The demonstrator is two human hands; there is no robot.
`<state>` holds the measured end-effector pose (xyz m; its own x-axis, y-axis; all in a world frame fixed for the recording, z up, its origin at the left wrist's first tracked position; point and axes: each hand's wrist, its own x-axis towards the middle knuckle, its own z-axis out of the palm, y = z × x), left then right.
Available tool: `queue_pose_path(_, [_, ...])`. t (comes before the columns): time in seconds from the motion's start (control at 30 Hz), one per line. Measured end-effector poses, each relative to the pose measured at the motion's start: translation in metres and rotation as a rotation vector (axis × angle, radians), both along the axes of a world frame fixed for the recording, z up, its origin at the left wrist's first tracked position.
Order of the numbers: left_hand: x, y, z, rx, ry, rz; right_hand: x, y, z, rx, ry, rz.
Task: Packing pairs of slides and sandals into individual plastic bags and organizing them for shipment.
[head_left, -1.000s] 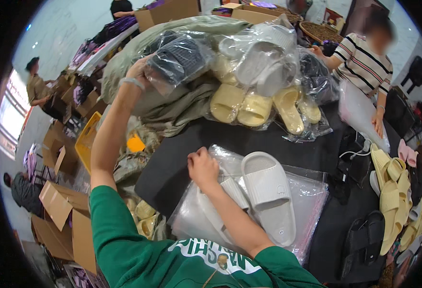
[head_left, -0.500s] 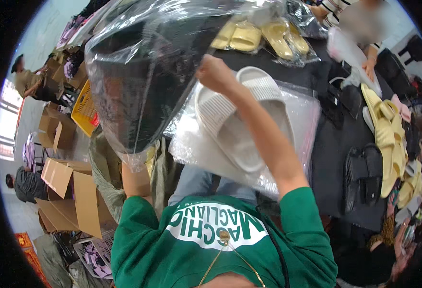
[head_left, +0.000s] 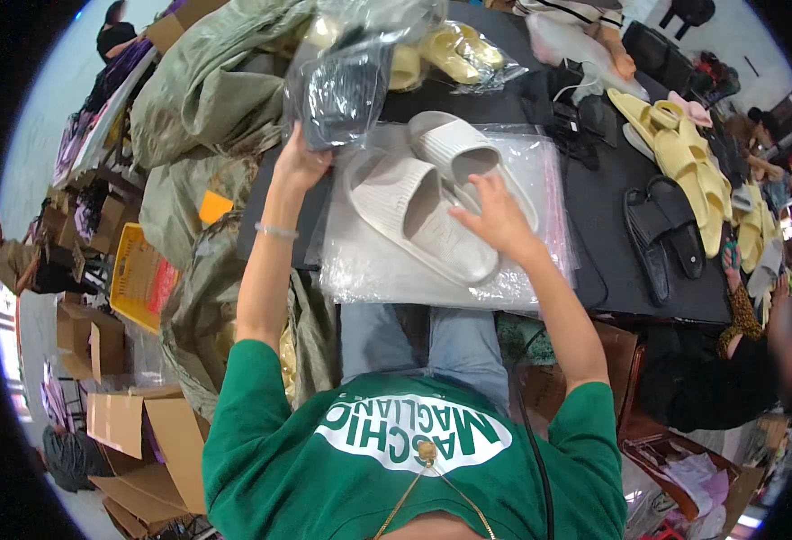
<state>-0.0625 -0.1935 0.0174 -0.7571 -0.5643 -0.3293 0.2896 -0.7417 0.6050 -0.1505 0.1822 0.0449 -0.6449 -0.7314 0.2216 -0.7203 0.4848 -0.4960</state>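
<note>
A pair of pale grey-white slide sandals (head_left: 393,193) with ribbed straps lies on a stack of clear plastic bags (head_left: 369,279) in front of me. Over the right sandal hovers my right hand (head_left: 504,220), open, its fingers apart near the footbed; whether they touch it I cannot tell. My left hand (head_left: 306,164) is closed on the lower corner of a clear plastic bag (head_left: 337,99) with something black, like slides, inside. That bag is tilted and slightly blurred beyond the left sandal.
Bagged yellow slides (head_left: 462,52) lie at the far side of the black table (head_left: 594,261). Unbagged black slides (head_left: 664,236) and yellow slides (head_left: 684,162) line the right. Green-grey sacks (head_left: 202,117), a yellow crate (head_left: 135,274) and cardboard boxes (head_left: 148,432) stand left. Other people are nearby.
The bag in my left hand has swung from high on the left down to the table's far side. My right hand has opened and moved down to the right sandal. The view has shifted.
</note>
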Motion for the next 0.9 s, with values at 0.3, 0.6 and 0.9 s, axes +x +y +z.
queue_pose_path(0.3, [0.126,0.167,-0.028,-1.77,-0.809,-0.181,-0.01,-0.035,0.016,0.278,0.021,0.053])
queue_pose_path(0.6, [0.116,0.196,-0.044,-2.018,-1.016,-0.036,-0.063,-0.054,-0.014,0.036,0.277,-0.064])
queue_pose_path(0.9, [0.123,0.198,-0.047,-2.022,-1.031,-0.014,-0.11,0.058,0.127,-0.07,0.556,-0.378])
